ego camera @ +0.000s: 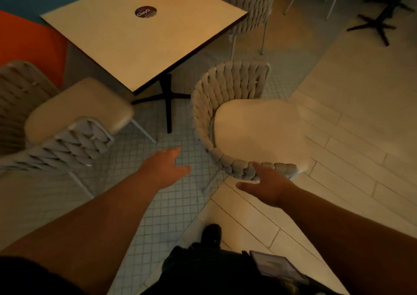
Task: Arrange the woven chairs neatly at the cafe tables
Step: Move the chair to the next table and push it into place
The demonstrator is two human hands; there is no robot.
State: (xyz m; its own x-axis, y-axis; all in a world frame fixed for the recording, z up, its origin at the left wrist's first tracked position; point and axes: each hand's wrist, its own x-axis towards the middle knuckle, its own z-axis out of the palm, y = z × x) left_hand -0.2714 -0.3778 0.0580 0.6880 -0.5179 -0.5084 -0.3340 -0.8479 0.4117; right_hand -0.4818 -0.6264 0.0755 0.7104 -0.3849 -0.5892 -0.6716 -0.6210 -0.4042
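A round dark sticker point(145, 12) lies on the square table top point(126, 44), toward its far side. Its pale lettering seems to read "Clayo", though blur leaves the last letter unsure. No other writing is legible.

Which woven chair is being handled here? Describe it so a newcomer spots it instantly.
Start at the square table with the round sticker. The chair stands off its near right corner, where tile meets plank flooring. Unlike the other two chairs, its seat faces away from the table, and the right hand touches its woven rim.
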